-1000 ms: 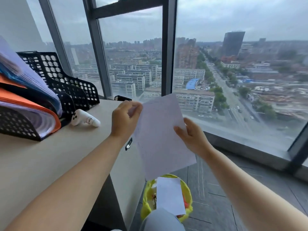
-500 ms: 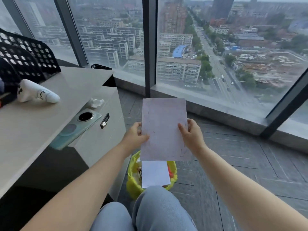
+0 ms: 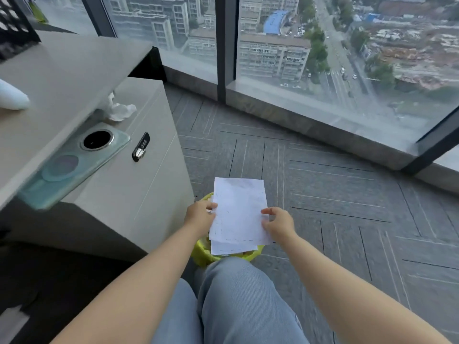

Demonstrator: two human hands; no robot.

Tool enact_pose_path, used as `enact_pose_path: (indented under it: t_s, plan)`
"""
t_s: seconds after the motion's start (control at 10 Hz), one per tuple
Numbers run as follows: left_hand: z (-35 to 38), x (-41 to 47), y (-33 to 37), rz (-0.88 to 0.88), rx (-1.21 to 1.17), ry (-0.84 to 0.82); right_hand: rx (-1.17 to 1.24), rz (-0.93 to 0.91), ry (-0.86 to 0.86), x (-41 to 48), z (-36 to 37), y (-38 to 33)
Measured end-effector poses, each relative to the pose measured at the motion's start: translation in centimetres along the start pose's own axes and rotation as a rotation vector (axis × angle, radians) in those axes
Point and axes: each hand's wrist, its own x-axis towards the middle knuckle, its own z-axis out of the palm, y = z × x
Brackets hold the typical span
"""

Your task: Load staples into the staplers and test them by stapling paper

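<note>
A white sheet of paper (image 3: 239, 209) hangs low over a small bin lined with a yellow bag (image 3: 202, 252) on the floor. My left hand (image 3: 200, 216) pinches its left edge and my right hand (image 3: 279, 223) pinches its right edge. A second white sheet (image 3: 231, 247) lies in the bin beneath it, mostly covered. No stapler shows in the head view.
A beige desk (image 3: 62, 78) fills the left, with a white object (image 3: 12, 96) at its edge. Under it a drawer cabinet (image 3: 139, 194) carries a teal phone (image 3: 72, 162) and crumpled tissue (image 3: 120, 110). Floor-to-ceiling windows (image 3: 323, 50) stand ahead. My knees in jeans (image 3: 236, 301) are below.
Both hands have lowered the sheet from in front of the window down to just above the yellow bin. My view has tilted down toward the floor.
</note>
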Motion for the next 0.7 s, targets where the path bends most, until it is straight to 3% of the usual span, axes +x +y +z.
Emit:
enact_pose_path:
  t_s: [0.1,0.2,0.3,0.4,0.5,0.7]
  plan:
    - [0.9,1.0,-1.9,-0.053,0.092,-0.049,-0.082,0.047,-0.124,0.3,1.4,0.5]
    - [1.7,1.2,-3.5,-0.081,0.257,-0.197,-0.174,0.108,-0.355,0.2,2.4,1.0]
    - [1.8,0.4,-4.9,-0.118,0.437,-0.285,-0.261,0.098,-0.332,-0.2,2.4,1.1]
    - [0.9,-0.6,-5.2,-0.108,0.497,-0.268,-0.259,0.076,-0.249,-1.0,1.0,0.1]
    - [-1.5,-2.4,-3.6,-0.078,0.425,-0.194,-0.223,0.010,-0.201,-2.6,-1.4,-1.8]
    - [-9.5,-9.6,3.2,0.317,0.067,0.124,-0.022,-0.262,-0.098,-7.0,-9.1,-6.8]
